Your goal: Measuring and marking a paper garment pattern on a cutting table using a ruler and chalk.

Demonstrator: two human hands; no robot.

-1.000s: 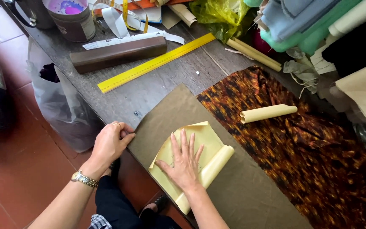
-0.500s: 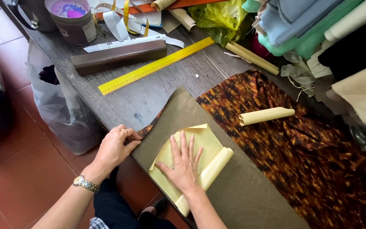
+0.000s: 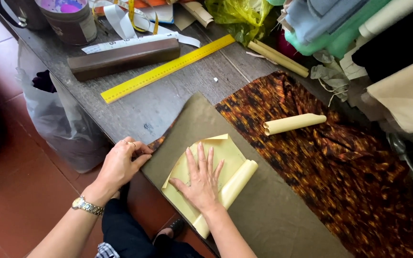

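Fingers (image 3: pixel 201 160) splayed flat on yellow paper (image 3: pixel 225 153)

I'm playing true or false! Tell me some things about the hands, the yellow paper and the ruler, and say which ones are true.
1. The right hand lies flat on the pale yellow paper. True.
2. The left hand holds the yellow ruler. False: it grips the edge of the olive cloth, and the ruler lies untouched farther up the table.
3. A small paper roll rests on the orange and black patterned fabric. True.
4. The wrist watch is on the right arm. False: it is on the left wrist.
5. The yellow paper is curled into a roll along one side. True.
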